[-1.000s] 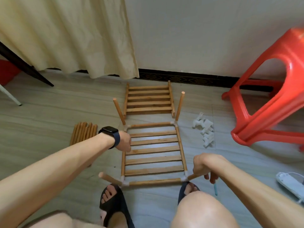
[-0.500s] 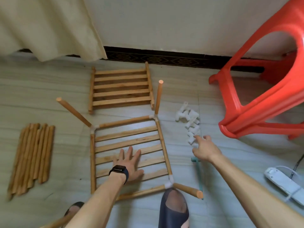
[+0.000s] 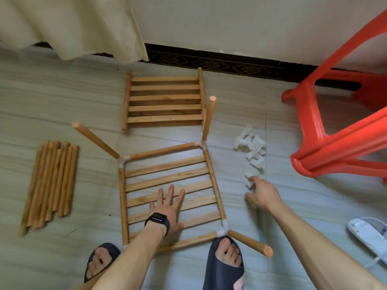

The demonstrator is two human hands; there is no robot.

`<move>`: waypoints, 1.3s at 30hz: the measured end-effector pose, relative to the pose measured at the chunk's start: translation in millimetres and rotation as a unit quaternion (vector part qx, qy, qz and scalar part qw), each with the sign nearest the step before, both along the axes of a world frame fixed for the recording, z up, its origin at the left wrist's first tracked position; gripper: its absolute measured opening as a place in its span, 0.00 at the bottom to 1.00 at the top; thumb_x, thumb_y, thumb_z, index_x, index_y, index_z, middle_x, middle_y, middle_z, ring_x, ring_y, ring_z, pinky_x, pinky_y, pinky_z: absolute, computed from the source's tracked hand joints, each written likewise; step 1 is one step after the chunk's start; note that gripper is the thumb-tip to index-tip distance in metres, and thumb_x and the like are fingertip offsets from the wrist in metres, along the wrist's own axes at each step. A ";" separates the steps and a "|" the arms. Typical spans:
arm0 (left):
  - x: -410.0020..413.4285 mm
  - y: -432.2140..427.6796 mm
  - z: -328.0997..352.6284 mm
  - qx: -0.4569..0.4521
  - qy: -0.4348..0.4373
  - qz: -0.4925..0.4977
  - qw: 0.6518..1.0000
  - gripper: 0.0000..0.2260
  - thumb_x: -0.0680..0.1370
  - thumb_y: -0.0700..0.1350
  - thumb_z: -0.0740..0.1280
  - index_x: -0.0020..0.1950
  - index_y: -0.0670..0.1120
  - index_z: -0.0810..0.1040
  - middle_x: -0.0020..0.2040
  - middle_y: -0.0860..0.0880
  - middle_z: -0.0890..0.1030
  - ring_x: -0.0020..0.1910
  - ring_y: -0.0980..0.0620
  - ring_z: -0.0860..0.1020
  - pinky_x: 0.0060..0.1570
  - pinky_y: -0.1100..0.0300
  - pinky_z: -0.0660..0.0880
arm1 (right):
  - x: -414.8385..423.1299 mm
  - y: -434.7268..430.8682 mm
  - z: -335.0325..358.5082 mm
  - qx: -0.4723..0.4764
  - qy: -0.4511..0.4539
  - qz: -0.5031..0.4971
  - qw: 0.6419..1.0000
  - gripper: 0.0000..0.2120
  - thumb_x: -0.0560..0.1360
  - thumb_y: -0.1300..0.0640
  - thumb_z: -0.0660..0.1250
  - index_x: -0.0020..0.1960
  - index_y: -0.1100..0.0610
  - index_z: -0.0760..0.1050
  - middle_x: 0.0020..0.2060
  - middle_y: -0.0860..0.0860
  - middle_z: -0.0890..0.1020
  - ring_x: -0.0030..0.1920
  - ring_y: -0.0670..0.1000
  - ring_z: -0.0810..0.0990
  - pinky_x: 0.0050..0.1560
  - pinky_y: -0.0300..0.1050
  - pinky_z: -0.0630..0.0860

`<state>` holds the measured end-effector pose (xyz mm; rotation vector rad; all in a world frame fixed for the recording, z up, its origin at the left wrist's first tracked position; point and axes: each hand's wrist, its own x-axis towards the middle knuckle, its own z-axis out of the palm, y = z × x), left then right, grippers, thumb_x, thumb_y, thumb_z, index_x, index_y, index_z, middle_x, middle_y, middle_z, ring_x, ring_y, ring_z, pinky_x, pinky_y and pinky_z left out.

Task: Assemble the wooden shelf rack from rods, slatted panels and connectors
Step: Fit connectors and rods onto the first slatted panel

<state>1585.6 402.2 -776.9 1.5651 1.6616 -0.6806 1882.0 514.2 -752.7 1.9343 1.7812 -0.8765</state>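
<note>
Two slatted panels lie on the floor: a loose one (image 3: 164,102) with five slats, and one (image 3: 167,178) framed by four rods (image 3: 162,151). Three leg rods (image 3: 95,140) stick out from three white corner connectors (image 3: 123,159) (the near left corner is hidden behind a forearm (image 3: 136,254)). The bundle of loose rods (image 3: 50,185) holds roughly nine, blurred. The heap of spare connectors (image 3: 251,147) is too tangled to count. One red stool (image 3: 335,130), two sandals (image 3: 222,266), one power strip (image 3: 368,231).
</note>
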 end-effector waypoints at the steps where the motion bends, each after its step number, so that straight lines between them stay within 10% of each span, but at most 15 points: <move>1: -3.3 -0.9 0.1 0.000 0.000 -0.005 1.000 0.49 0.78 0.61 0.67 0.77 0.61 0.28 0.78 0.49 0.27 0.78 0.38 0.33 0.76 0.35 0.50 | 0.2 -3.3 0.7 -0.007 0.002 0.008 1.000 0.30 0.76 0.50 0.68 0.75 0.52 0.65 0.66 0.56 0.77 0.65 0.59 0.76 0.62 0.48 0.72; 7: -16.4 -13.5 -6.5 0.018 0.004 -0.025 1.000 0.49 0.77 0.61 0.68 0.77 0.61 0.28 0.78 0.49 0.27 0.79 0.40 0.35 0.76 0.34 0.48 | -1.4 -19.9 1.1 -0.037 0.016 0.022 0.999 0.28 0.76 0.50 0.69 0.74 0.48 0.68 0.66 0.55 0.75 0.65 0.56 0.75 0.64 0.47 0.71; 14: -19.7 -10.7 -13.5 0.016 -0.005 -0.037 0.999 0.49 0.78 0.57 0.69 0.77 0.61 0.28 0.76 0.49 0.25 0.78 0.39 0.33 0.78 0.39 0.46 | -13.0 -6.6 28.3 0.067 0.141 -0.050 0.986 0.01 0.77 0.53 0.68 0.48 0.48 0.76 0.45 0.52 0.82 0.46 0.53 0.81 0.44 0.44 0.72; 21: -20.6 21.7 0.6 0.007 0.031 -0.090 0.995 0.49 0.77 0.38 0.69 0.79 0.61 0.33 0.79 0.48 0.30 0.80 0.42 0.37 0.77 0.40 0.46 | -52.6 22.5 97.1 -0.009 0.365 -0.190 0.911 0.06 0.84 0.54 0.60 0.55 0.54 0.74 0.42 0.54 0.85 0.31 0.49 0.78 0.40 0.47 0.75; 24: -21.6 45.7 29.3 -0.033 0.032 -0.100 0.994 0.35 0.80 0.39 0.64 0.82 0.55 0.51 0.83 0.45 0.48 0.81 0.43 0.50 0.77 0.40 0.54 | -76.5 27.6 131.3 -0.043 0.417 -0.194 0.887 0.10 0.84 0.53 0.59 0.56 0.55 0.77 0.38 0.52 0.83 0.30 0.47 0.75 0.39 0.45 0.76; 30: -66.9 99.0 168.0 0.089 -0.088 0.102 0.987 0.22 0.82 0.55 0.62 0.76 0.51 0.69 0.71 0.47 0.73 0.68 0.45 0.73 0.65 0.53 0.70 | -134.7 28.4 194.0 -0.052 0.476 -0.170 0.861 0.17 0.85 0.48 0.56 0.52 0.58 0.77 0.32 0.49 0.75 0.29 0.46 0.70 0.36 0.40 0.71; 35: -123.8 103.7 284.7 0.165 -0.255 0.303 0.903 0.17 0.83 0.55 0.63 0.69 0.50 0.76 0.58 0.50 0.82 0.55 0.52 0.81 0.50 0.61 0.76 | -189.7 29.5 252.2 -0.039 0.468 -0.118 0.875 0.18 0.85 0.47 0.55 0.47 0.57 0.74 0.28 0.48 0.70 0.28 0.47 0.64 0.32 0.40 0.66; 39: -150.0 72.7 328.1 0.142 -0.353 0.345 0.858 0.21 0.78 0.63 0.65 0.69 0.56 0.74 0.60 0.53 0.83 0.60 0.52 0.80 0.65 0.48 0.71 | -233.1 29.8 295.0 -0.022 0.442 -0.055 0.895 0.18 0.84 0.46 0.56 0.44 0.57 0.74 0.26 0.47 0.69 0.26 0.46 0.64 0.27 0.37 0.64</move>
